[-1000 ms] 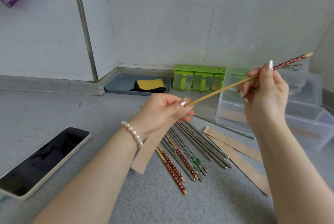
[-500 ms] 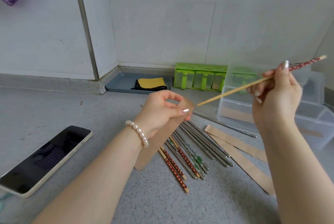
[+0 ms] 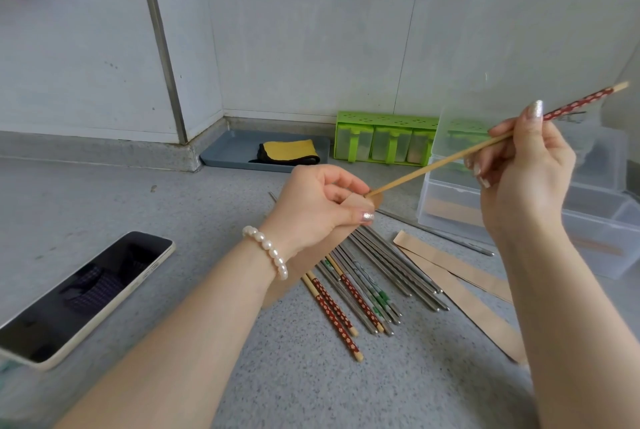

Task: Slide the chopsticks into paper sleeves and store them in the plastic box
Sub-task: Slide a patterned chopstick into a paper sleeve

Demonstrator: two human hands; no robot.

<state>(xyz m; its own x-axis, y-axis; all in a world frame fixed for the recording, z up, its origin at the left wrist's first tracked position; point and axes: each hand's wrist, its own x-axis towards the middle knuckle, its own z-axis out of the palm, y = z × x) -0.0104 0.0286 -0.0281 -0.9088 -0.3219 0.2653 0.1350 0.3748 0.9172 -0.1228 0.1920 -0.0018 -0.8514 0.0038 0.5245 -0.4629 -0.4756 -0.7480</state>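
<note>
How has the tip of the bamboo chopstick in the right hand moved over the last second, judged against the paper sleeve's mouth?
Yes. The chopstick tip pulled back rightward from the paper sleeve mouth, then returned to it.

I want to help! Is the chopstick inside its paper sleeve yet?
Barely: the chopstick has only its tip at the mouth of the paper sleeve; the rest sticks out.

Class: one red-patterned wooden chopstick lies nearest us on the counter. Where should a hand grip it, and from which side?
Pinch the red-patterned chopstick at its patterned near end, from above and the left. It lies flat, its left flank is bare counter, and its far end runs under the held paper sleeve.
</note>
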